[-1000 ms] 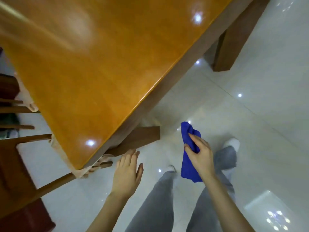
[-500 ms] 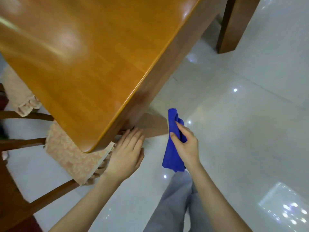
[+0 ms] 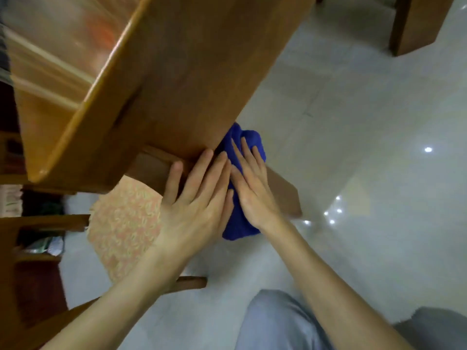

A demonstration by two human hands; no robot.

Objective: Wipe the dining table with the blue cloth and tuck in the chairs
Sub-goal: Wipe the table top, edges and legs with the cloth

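Note:
The orange-brown dining table fills the upper left, its near corner low on the left. Just under its edge is the wooden top rail of a chair, with a patterned seat cushion below it. My left hand lies flat on that rail, fingers spread and holding nothing. My right hand lies beside it, touching it, and presses the blue cloth against the rail. The cloth bunches out above and below the hand. The chair's seat and legs are mostly hidden by the table.
A thick table leg stands at the upper right on the glossy white tile floor. Wooden rails of another chair are at the left edge. My grey trouser legs are at the bottom.
The view has dropped closer to the table edge. Both hands moved forward: the left now lies flat on the chair rail, and the right brought the cloth onto it.

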